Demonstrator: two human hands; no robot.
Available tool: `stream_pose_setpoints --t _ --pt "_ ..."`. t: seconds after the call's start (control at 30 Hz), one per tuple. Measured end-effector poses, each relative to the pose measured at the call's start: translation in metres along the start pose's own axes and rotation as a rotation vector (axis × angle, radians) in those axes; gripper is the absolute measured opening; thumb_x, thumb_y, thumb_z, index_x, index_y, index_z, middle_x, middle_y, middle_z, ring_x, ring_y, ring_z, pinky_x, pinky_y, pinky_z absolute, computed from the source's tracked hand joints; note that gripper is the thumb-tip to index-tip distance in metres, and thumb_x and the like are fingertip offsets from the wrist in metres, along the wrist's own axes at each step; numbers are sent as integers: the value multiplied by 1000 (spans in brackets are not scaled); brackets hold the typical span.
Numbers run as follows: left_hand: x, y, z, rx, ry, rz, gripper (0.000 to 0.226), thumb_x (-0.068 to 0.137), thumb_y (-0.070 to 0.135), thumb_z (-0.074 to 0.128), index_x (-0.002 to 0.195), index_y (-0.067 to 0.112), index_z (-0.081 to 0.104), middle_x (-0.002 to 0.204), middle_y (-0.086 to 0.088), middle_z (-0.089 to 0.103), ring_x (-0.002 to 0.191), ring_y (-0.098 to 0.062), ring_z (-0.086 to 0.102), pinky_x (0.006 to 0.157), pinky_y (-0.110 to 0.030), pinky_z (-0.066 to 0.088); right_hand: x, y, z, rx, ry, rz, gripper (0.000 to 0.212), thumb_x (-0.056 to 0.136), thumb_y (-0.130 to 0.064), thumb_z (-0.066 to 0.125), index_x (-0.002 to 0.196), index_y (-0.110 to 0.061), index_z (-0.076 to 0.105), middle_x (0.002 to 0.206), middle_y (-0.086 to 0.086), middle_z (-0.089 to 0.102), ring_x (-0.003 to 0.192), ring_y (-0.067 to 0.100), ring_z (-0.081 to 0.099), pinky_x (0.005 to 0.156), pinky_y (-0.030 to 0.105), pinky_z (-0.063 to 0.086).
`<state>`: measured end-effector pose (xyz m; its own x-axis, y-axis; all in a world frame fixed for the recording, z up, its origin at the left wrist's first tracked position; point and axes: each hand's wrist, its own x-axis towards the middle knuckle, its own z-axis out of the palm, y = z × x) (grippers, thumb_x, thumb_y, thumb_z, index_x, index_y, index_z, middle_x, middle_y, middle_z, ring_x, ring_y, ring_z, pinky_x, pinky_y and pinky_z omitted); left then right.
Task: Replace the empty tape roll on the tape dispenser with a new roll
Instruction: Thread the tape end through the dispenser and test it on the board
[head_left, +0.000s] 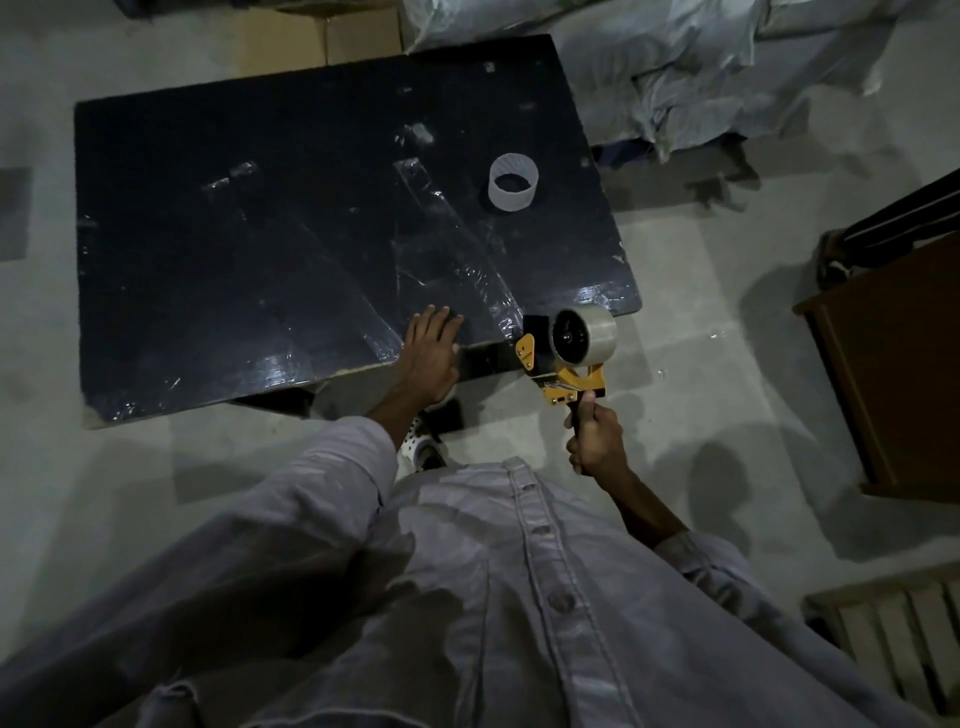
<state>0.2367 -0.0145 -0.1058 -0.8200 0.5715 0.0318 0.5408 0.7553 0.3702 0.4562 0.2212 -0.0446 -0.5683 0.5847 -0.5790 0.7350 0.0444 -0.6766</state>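
Note:
A yellow and black tape dispenser (558, 364) is held by its handle in my right hand (596, 435), just off the near right corner of a black table (208, 249). A full roll of clear tape (584, 335) sits on the dispenser's hub. A strip of tape runs from the dispenser up across the tabletop. My left hand (431, 353) lies flat, fingers spread, on the table's near edge, to the left of the dispenser. An empty white tape core (511, 183) stands upright on the table's far right part.
Shiny strips of old tape cross the tabletop. Pale sacks (701, 67) lie on the floor beyond the table's right corner. A brown wooden cabinet (893, 364) stands at the right. A cardboard box (332, 36) is behind the table. A slatted pale object (904, 634) is at lower right.

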Motion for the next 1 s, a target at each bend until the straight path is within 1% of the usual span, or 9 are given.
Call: stream_pose_setpoints --t 0.2,0.23,0.3,0.33,0.37,0.47,0.6,0.8,1.0 --pt "-2 -2 -7 -24 36 4 61 96 10 67 156 5 56 159 -23 53 153 -49 41 132 -63 28 3 -1 5 -115 24 -31 82 107 -82 25 81 -16 66 54 4 63 46 28 61 53 39 53" --pt "-1 -2 -9 -25 41 2 59 97 11 63 155 4 56 158 -24 53 153 -49 42 131 -63 28 3 4 5 -193 39 -7 84 105 -85 23 88 -18 70 68 9 71 58 33 69 61 44 58" --pt "-2 -4 -12 -31 62 -6 57 98 12 58 154 3 56 156 -24 54 151 -50 43 131 -63 29 -4 41 1 -358 14 70 78 109 -79 24 124 -21 74 111 22 77 99 45 75 87 52 60" --pt "-1 -6 -13 -35 80 -14 56 98 11 58 153 2 56 156 -25 55 151 -50 44 131 -63 29 -17 65 -2 -392 10 110 72 113 -73 25 141 -23 69 125 25 74 111 47 72 95 51 57" --pt "-1 -7 -15 -33 97 -30 55 98 10 59 153 2 57 155 -25 55 150 -50 44 131 -63 29 -32 87 -5 -362 16 163 72 114 -71 24 145 -22 67 128 26 73 114 47 70 99 51 56" --pt "-2 -6 -15 -43 110 -47 54 99 14 54 151 1 59 155 -26 56 150 -50 45 131 -63 28 -58 116 -12 -298 87 202 96 101 -86 14 115 -14 76 113 22 78 102 41 72 93 50 58" --pt "-2 2 -8 -42 70 -22 56 100 21 48 152 4 58 156 -23 55 151 -48 44 132 -60 27 -37 92 -19 -296 157 2 118 89 -101 1 116 -13 75 113 19 79 107 44 73 90 49 58" --pt "-9 6 -18 -57 137 -79 51 106 19 49 154 4 56 158 -23 53 153 -46 42 133 -59 25 -22 21 -16 -262 252 -272 86 105 -72 20 113 -7 76 107 18 80 103 45 73 85 49 57" --pt "-19 -16 -42 -39 215 -222 46 113 23 48 156 6 55 162 -22 51 156 -45 39 131 -62 27 7 -37 7 -360 155 -437 68 109 -69 25 108 -17 69 98 16 76 97 45 71 79 49 55"
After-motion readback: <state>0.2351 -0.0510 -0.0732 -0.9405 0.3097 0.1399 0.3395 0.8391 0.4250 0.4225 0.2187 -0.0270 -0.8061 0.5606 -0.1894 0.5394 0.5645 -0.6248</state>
